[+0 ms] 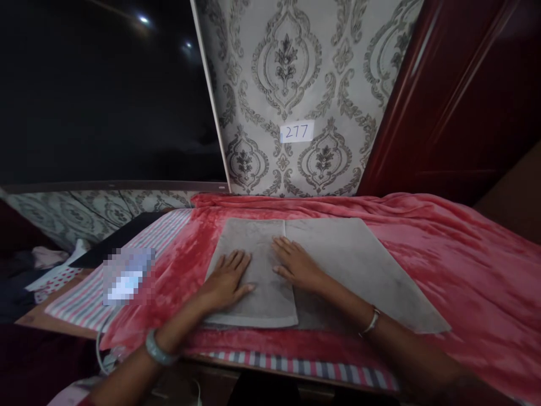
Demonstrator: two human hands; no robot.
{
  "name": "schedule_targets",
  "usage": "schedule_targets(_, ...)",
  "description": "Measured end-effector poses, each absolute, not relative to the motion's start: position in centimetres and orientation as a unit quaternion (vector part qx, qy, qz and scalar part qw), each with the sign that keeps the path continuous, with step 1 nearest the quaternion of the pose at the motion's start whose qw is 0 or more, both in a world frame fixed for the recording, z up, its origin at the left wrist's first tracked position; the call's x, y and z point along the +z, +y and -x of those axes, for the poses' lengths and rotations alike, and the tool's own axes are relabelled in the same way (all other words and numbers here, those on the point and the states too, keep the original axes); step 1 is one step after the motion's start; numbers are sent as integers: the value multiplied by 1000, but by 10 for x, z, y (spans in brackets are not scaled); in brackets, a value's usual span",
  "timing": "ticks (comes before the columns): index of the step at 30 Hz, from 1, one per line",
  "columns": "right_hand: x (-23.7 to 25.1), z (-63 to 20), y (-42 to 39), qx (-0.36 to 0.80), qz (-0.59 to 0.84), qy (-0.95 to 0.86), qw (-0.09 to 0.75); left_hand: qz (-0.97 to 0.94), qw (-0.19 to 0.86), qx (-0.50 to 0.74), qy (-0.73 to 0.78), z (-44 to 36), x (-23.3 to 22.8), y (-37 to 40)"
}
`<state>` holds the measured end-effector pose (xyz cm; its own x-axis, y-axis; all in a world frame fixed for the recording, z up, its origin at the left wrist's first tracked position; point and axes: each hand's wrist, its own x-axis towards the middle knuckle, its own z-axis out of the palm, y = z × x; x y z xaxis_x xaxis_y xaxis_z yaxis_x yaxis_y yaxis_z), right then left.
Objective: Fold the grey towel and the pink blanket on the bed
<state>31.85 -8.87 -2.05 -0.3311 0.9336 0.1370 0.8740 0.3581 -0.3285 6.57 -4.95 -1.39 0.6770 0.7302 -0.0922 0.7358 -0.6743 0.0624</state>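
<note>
A grey cloth (355, 265) lies flat in front of me, its left part folded over so that a pale hemmed edge runs down near the middle. My left hand (227, 283) rests palm down on the folded layer, fingers spread. On the same layer, close to the folded-over edge, my right hand (298, 266) also lies flat with its fingers stretched out. Neither hand grips anything. What the under layer looks like beneath the fold is hidden.
A red plush blanket (422, 242) covers the table under the cloth. Striped fabric (80, 299) shows at the left and front edge. A blurred-out device (129, 276) with a cable lies left. Behind are a large screen (105, 101), patterned wall (287, 67) and dark red panel (452, 101).
</note>
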Motion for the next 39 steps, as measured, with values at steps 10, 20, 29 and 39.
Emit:
schedule_targets(10, -51, -322, -78, 112, 563, -813, 96, -907, 21, 50, 417, -61, -45, -64)
schedule_targets(20, -25, -300, -27, 87, 556, -816, 130, -919, 45, 50, 387, -66, -34, -77)
schedule_targets(29, -37, -309, -23, 128, 522, -837, 102, -921, 169, 84, 342, -64, -20, -68)
schedule_targets(39, -39, -305, -16, 116, 461, -867, 148, -954, 218, -1, 206, -153, 6, 113)
